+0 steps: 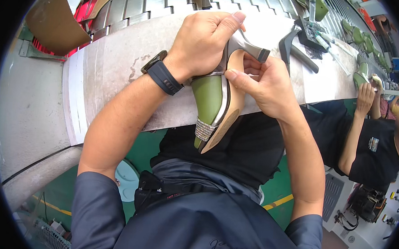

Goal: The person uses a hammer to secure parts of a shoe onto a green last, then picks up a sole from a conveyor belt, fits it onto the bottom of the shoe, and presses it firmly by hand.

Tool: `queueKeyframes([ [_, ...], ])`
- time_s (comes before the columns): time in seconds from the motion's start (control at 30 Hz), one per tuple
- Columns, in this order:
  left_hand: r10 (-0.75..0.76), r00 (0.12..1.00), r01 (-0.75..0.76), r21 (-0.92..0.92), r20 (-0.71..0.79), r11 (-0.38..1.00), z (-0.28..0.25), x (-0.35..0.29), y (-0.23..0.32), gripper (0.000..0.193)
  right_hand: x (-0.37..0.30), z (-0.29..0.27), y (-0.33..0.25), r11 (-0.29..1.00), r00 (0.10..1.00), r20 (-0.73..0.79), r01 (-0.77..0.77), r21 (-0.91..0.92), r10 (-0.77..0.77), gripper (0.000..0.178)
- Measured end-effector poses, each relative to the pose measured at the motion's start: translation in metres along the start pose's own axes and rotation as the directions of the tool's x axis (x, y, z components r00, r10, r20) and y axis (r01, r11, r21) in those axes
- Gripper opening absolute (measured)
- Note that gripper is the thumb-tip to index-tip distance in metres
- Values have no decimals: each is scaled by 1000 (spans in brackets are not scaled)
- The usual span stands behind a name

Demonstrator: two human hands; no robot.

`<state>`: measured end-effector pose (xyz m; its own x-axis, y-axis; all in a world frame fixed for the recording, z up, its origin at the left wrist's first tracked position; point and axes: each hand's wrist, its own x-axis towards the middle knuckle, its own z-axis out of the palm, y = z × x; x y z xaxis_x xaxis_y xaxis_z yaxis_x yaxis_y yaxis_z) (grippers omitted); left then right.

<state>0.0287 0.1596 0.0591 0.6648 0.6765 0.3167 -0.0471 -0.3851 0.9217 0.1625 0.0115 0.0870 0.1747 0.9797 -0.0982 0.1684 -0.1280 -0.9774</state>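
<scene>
Roomy at our left, crowded at our right
We could pass a hand over the bench [112,59] left of our watch [164,77]; beyond our right hand [271,88], the hammer [304,58] and black block [307,36] stand in the way.

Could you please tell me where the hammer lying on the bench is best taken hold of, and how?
The hammer is probably best taken by its handle, coming from the right: the slim, straight handle slants toward that side with its end exposed, while the broader head lies at the left.
</scene>
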Motion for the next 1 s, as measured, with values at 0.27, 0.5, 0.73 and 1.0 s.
queueKeyframes([
  [0.27,-8,1000,8,13,6,1000,0,-4,2,49,-12,15,-10,976,988,54,-148,161,141,45],
  [0.5,28,1000,-28,-13,-15,1000,1,-3,-2,47,-20,20,-2,961,988,9,-153,229,155,58],
  [0.73,4,1000,-4,8,-14,1000,-7,-4,12,44,-28,23,-12,951,993,20,-121,286,120,72],
  [1.0,-100,995,99,-119,-8,988,-14,-6,18,29,11,22,-13,946,991,-39,-111,305,129,38],
])
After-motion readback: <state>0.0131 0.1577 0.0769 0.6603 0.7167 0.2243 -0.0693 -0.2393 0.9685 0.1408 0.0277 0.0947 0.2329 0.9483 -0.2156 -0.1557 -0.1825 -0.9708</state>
